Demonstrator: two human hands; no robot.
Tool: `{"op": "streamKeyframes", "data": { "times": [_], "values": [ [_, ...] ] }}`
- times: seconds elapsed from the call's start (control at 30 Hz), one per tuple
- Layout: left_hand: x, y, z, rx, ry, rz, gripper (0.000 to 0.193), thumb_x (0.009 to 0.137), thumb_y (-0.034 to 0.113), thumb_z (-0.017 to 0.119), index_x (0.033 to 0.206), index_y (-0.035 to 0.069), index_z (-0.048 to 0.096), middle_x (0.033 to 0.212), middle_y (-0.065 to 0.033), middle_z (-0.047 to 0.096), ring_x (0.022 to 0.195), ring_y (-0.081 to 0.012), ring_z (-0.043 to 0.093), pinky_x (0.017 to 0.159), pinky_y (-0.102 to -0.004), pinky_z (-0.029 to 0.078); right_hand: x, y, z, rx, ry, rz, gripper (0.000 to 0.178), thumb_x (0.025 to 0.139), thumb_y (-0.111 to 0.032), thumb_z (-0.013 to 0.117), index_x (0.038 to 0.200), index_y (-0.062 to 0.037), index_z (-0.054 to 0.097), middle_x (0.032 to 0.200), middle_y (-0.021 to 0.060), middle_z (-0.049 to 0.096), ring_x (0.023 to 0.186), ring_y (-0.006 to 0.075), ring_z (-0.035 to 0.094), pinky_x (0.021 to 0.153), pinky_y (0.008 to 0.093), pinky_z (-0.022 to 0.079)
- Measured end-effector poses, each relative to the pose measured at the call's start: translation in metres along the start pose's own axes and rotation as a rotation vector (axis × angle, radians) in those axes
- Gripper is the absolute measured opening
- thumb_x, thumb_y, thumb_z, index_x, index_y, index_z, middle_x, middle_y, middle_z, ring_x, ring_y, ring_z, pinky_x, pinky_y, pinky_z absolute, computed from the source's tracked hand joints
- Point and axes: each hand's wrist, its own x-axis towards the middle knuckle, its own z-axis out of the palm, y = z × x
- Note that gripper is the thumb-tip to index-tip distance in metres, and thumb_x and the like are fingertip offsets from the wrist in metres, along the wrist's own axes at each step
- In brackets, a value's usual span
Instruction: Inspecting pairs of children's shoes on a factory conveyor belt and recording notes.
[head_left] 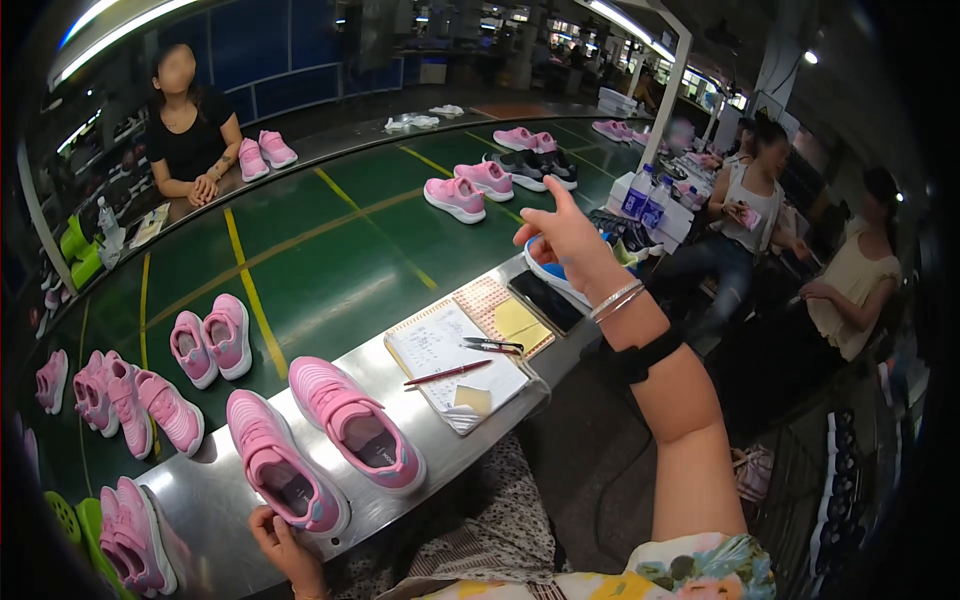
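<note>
Two pink sports shoes stand upright on the metal edge of the bench before me, the left shoe and the right shoe, toes pointing away. My left hand is down at the bench edge by the left shoe's heel, its fingers loosely bent and apart, not wrapped round the shoe. Raised over the bench, my right hand has its index finger stretched out and the others partly bent, with nothing in it. Below its wrist lie an open notebook with pens and a dark phone.
More pink shoes stand on the green belt at left, with pink and black pairs farther off. A person in black leans at the far side. Bottles and seated people are at right.
</note>
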Motion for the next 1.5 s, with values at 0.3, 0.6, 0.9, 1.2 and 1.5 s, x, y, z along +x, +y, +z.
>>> {"op": "streamKeyframes", "data": {
  "times": [0.3,0.6,0.9,1.2,1.5],
  "values": [
    [-0.002,0.002,-0.002,-0.008,-0.018,-0.037,0.014,0.093,0.008,0.047,0.105,0.003,0.05,0.103,-0.0031,0.046,0.09,-0.0124,0.045,0.082,-0.0255,0.037,-0.097,0.119,0.108,-0.115,-0.697,0.356,0.073,0.089,-0.042,0.061,0.14,0.001,0.032,0.11,0.0143,0.059,0.086,0.0154,0.059,0.068,0.0258,0.049],
    [0.002,0.022,0.012,0.138,-0.067,0.147,0.044,0.096,0.022,0.048,0.133,-0.001,0.041,0.137,-0.0134,0.04,0.122,-0.0238,0.044,0.101,-0.036,0.036,-0.142,0.159,0.164,0.214,-0.647,0.195,0.067,0.092,-0.034,0.058,0.142,0.0001,0.029,0.129,0.0126,0.05,0.118,0.0206,0.048,0.101,0.0316,0.037],
    [0.021,0.043,0.012,0.082,-0.159,-0.159,0.058,0.089,0.023,0.059,0.137,0.001,0.036,0.133,-0.0133,0.04,0.11,-0.0234,0.051,0.095,-0.0345,0.041,-0.15,0.171,0.183,-0.183,-0.604,0.068,0.082,0.082,-0.045,0.067,0.137,0.0059,0.034,0.113,0.0243,0.057,0.098,0.0302,0.062,0.086,0.0364,0.048],
    [0.036,0.054,-0.009,-0.472,-0.154,-0.557,0.044,0.078,0.002,0.051,0.122,-0.003,0.049,0.11,-0.0101,0.056,0.095,-0.0175,0.057,0.081,-0.0292,0.049,-0.164,0.168,0.179,0.773,-0.533,0.543,0.057,0.083,0.0,0.048,0.139,-0.005,0.036,0.126,0.0119,0.053,0.11,0.0201,0.055,0.093,0.0309,0.046],
    [-0.002,0.059,0.006,-0.808,-0.247,-0.569,0.049,0.094,0.008,0.046,0.14,0.001,0.031,0.131,-0.009,0.049,0.115,-0.0173,0.051,0.099,-0.0313,0.042,-0.181,0.178,0.191,0.923,-0.742,0.546,0.059,0.098,-0.041,0.042,0.144,-0.006,0.028,0.142,0.0079,0.041,0.128,0.0225,0.042,0.107,0.0358,0.033]
  ]
}}
